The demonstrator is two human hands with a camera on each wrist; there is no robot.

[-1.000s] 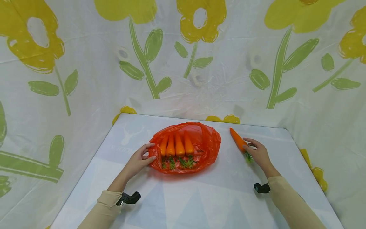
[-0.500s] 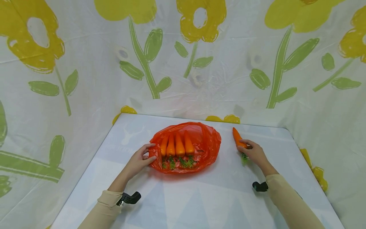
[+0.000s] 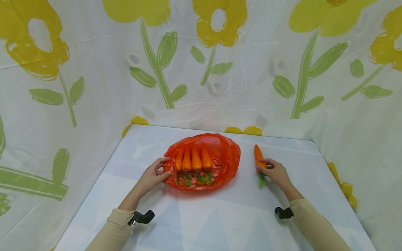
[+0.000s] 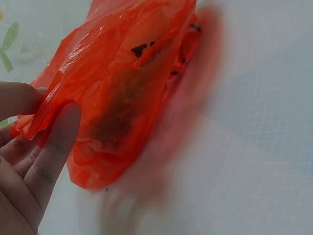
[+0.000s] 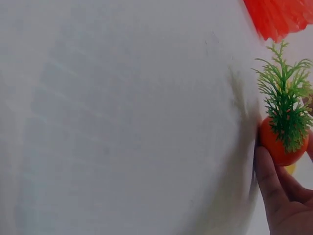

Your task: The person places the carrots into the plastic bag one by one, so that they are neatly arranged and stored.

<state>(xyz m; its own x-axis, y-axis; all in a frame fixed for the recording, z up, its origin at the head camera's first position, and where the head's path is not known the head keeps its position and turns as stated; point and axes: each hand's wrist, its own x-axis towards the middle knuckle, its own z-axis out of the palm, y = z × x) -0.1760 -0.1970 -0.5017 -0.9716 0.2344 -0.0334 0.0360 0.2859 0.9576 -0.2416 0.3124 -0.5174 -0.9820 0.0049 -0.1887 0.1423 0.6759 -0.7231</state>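
A red plastic bag (image 3: pixel 230 157) lies spread open at the middle of the table, with several orange carrots (image 3: pixel 196 160) side by side in it, their green tops toward the near side. My left hand (image 3: pixel 154 174) pinches the bag's left edge; in the left wrist view the thumb and fingers grip the thin red film (image 4: pixel 112 112). To the right of the bag, my right hand (image 3: pixel 276 173) holds a single carrot (image 3: pixel 258 154) near its leafy end, tip pointing away. The right wrist view shows its round orange end (image 5: pixel 283 147) and feathery green top (image 5: pixel 283 98) between thumb and fingers.
The pale table (image 3: pixel 220 219) has faint triangle and deer prints. A white cloth (image 3: pixel 245 101) with yellow flowers and green leaves hangs behind it and along both sides. Each wrist wears a black device, such as the left wrist camera (image 3: pixel 142 217).
My right hand has gripped the carrot and shifted left and slightly nearer with it, turning it more upright in view. My left hand stays on the bag's edge.
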